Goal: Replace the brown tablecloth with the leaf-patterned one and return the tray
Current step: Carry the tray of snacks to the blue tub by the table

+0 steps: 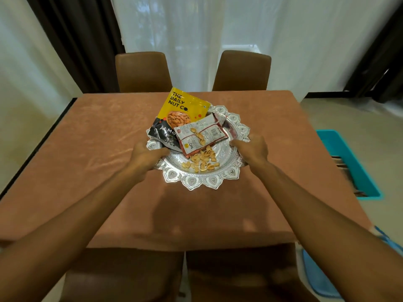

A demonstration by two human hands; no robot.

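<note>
Lifting step: left hand (146,156) and right hand (253,149) each curl round the tray (197,183) rim, over the cloth (87,153) — keep it level, lest shells (201,163) and packets (185,110) slide.

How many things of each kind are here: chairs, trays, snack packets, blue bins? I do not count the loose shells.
Chairs: 4
Tray: 1
Packets: 2 clearly seen
Blue bin: 1
Total: 8
</note>
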